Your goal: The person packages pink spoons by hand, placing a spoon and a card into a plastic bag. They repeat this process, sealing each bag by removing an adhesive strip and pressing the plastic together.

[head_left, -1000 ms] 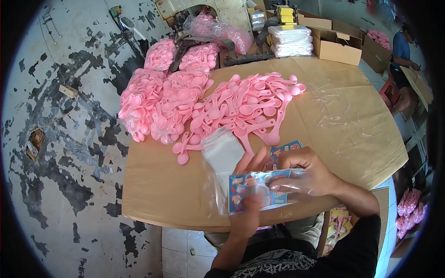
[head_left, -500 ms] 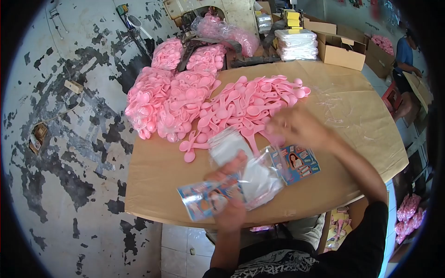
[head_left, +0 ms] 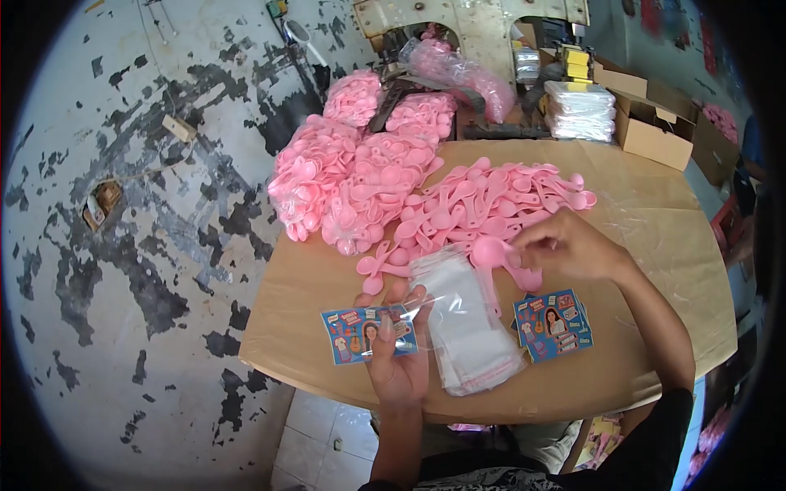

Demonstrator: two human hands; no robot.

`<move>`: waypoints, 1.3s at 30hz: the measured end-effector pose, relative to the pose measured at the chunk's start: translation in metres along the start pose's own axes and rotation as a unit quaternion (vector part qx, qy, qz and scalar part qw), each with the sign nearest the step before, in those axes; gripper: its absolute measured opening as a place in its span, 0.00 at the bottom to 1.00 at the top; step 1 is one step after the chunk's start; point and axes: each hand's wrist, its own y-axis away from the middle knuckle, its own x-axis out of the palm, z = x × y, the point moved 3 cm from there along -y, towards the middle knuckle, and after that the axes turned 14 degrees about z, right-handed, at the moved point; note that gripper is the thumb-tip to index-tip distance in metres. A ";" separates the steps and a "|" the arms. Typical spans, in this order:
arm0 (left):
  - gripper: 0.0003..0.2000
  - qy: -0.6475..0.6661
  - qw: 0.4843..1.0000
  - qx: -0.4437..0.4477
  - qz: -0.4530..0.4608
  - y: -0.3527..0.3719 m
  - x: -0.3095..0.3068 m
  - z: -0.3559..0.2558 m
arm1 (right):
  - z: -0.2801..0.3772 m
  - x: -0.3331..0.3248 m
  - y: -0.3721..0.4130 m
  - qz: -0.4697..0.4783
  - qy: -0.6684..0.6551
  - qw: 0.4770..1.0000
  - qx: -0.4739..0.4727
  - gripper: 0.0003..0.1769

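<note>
My left hand (head_left: pixel 399 360) grips a clear plastic bag with a blue printed card (head_left: pixel 372 334) inside, held over the front left of the table. My right hand (head_left: pixel 565 248) hovers at the near right edge of a loose heap of pink spoons (head_left: pixel 475 200). Its fingers are curled together, and whatever they pinch, if anything, is hidden. Just beside its fingertips lies a pink spoon (head_left: pixel 489 255), its handle over a stack of clear plastic bags (head_left: pixel 467 335) between my hands. A small stack of blue printed cards (head_left: pixel 554 325) sits below my right hand.
Bulging clear bags of pink spoons (head_left: pixel 315 176) line the table's back left. Behind the heap are stacked plastic packs (head_left: pixel 580 110) and an open cardboard box (head_left: pixel 655 135). Thin clear strips (head_left: pixel 626 214) lie on the brown-covered table (head_left: pixel 663 270). Another person is partly visible at far right.
The view has shifted, so the table sits further right and lower. My left hand has turned the bagged card more face-up, away from the bag stack. My right hand has slowed beside the spoons.
</note>
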 end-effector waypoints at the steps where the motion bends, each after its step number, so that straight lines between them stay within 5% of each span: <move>1: 0.23 -0.007 1.000 0.009 -0.011 0.000 0.000 -0.001 | 0.013 0.004 0.003 0.038 -0.002 0.999 -0.013 0.11; 7: 0.24 -0.074 0.997 0.020 0.000 0.000 0.000 -0.001 | 0.046 0.012 0.009 0.018 0.021 0.991 -0.132 0.11; 16: 0.24 -0.097 0.995 -0.004 0.021 0.001 0.020 0.009 | 0.080 0.030 0.019 0.079 0.027 0.995 -0.060 0.13; 20: 0.22 0.015 1.000 0.002 0.005 0.008 0.033 0.024 | 0.090 0.034 0.024 0.041 0.018 0.990 -0.134 0.14; 25: 0.21 0.113 0.993 -0.001 0.036 0.015 0.049 0.038 | 0.097 0.032 0.029 -0.003 0.041 0.997 -0.064 0.14; 28: 0.28 0.095 0.993 -0.016 -0.065 0.020 0.047 0.039 | 0.095 0.021 0.032 0.014 0.035 0.998 -0.050 0.13; 32: 0.30 -0.079 0.996 0.004 -0.029 0.019 0.056 0.040 | 0.105 0.028 0.036 0.029 0.070 0.994 -0.082 0.09; 34: 0.30 -0.115 0.993 0.017 0.020 0.017 0.060 0.039 | 0.100 0.031 0.035 -0.004 0.084 0.993 -0.081 0.07; 39: 0.29 -0.021 0.998 -0.011 -0.050 0.019 0.038 0.028 | 0.108 -0.012 0.065 -0.130 0.124 0.980 -0.087 0.06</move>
